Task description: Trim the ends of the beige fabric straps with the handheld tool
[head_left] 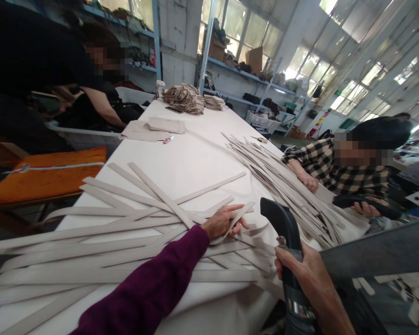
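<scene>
My left hand (223,221) is over the near part of the white table, closed around a narrow beige fabric strip (243,213) whose end sticks up past the fingers. Many similar strips (125,228) lie loosely criss-crossed under and to the left of this hand. My right hand (303,270) grips a black vacuum hose nozzle (279,218) with a curved, flat mouth. That nozzle is upright at the table's right edge, its mouth just right of the strip and apart from it. A metal collar and ribbed hose (296,321) run down below the grip.
Across the white table (195,156), a co-worker in a checked shirt (317,158) holds another black nozzle (366,204) beside a strip pile (272,177). Another person bends over a bin (91,137) at left. Stacked fabric (185,98) and pink-handled snips (168,139) lie farther back.
</scene>
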{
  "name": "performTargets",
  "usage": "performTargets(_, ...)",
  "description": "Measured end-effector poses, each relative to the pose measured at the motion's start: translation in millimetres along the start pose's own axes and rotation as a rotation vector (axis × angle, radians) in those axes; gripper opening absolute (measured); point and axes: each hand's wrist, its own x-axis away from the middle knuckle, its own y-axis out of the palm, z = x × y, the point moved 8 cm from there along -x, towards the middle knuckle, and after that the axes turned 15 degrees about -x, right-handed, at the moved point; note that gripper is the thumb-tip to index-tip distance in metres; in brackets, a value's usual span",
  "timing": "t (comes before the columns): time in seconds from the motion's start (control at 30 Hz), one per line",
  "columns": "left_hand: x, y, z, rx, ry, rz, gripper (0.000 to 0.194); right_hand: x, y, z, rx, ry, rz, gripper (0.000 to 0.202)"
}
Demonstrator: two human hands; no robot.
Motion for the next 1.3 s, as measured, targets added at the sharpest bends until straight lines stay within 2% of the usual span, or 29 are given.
performTargets(0.1,0.6,-0.2,-1.5,-0.077,0.013,0.011,0.054,10.1,0.9,10.8,0.021,0.021,-0.007,0.023)
performTargets(0.3,7.7,-6.5,8.0,-0.331,0.054,0.186,0.060,13.1,7.9,16.3,0.019,0.008,-0.049,0.024)
performTargets(0.37,7.9,-8.7,8.5,-0.324,0.052,0.226,0.055,12.2,8.6,17.2,0.003,0.009,-0.048,0.024)
performTargets(0.43,6.5,-11.0,5.0,-0.226,0.022,0.239,0.050,11.5,9.0,17.9,-0.008,0.013,-0.042,0.025)
performTargets(0.6,4.1,-12.0,-2.3,-0.033,-0.084,0.187,0.061,10.2,15.8,15.8,-0.011,0.024,-0.062,0.024)
performTargets(0.77,5.9,-5.9,-1.0,-0.001,-0.098,0.107,0.076,8.1,33.1,9.1,-0.041,0.042,-0.119,0.019)
performTargets(0.87,6.4,-2.3,-7.6,-0.030,-0.151,0.075,0.083,1.2,41.0,4.6,-0.066,0.040,-0.131,0.015)
performTargets(0.97,6.4,1.1,-15.1,-0.069,-0.212,0.040,0.085,-13.1,40.6,-1.5,-0.075,0.006,-0.117,0.013)
performTargets(1.1,4.7,3.3,-17.9,-0.059,-0.232,0.003,0.084,-28.0,29.2,-12.2,-0.078,-0.092,-0.060,0.013)
performTargets(1.3,2.6,1.5,-20.3,-0.032,-0.217,-0.009,0.084,-13.0,34.0,0.8,-0.054,0.023,-0.104,0.016)
